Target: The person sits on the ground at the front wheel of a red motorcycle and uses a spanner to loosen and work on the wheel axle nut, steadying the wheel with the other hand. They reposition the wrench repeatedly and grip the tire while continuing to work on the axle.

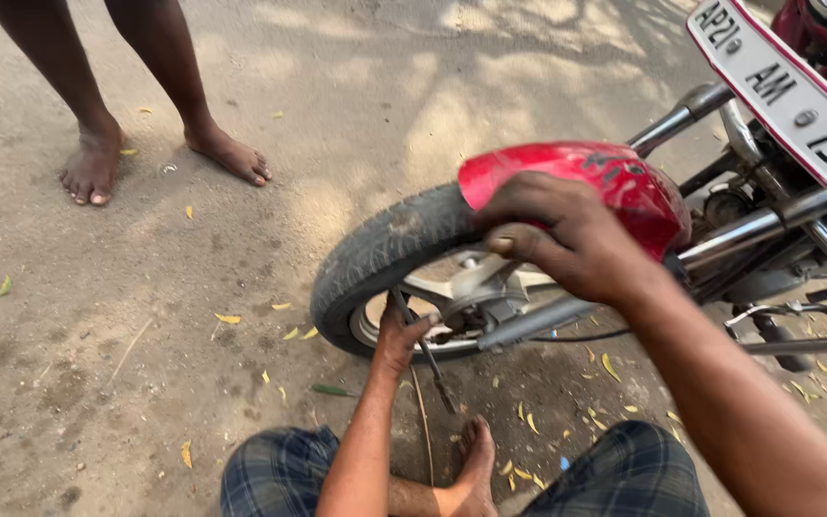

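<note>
Landmark: black rubber front tyre [375, 254] of a red motorcycle, standing on sandy ground [145, 316].

Right hand [567, 235] rests just behind the tyre's top, at the front edge of the glossy red metal mudguard [614, 187]; fingers curled over the edge, thumb toward the hub. Whether it grips tight or merely steadies, cannot tell.

Left hand [399, 335] sits at the tyre's lower rim, closed around a thin dark metal tool [423, 349] whose shaft runs from the tyre bead down and away toward the ground. The two hands are well apart, one above the wheel and one below.

Silver alloy wheel [452, 287] and grey fork leg [538, 321] lie between the hands, partly hidden by the right hand and forearm.

The person's own bare foot [476, 460] is planted just below the tyre, between knees in blue checked cloth [279, 469].

Another person's two bare feet [160, 153] stand well away from the tyre, up and to its left.

Yellow fallen leaves [289, 330] are scattered on the ground near the tyre. White number plate [787, 96] shows beyond the mudguard.
</note>
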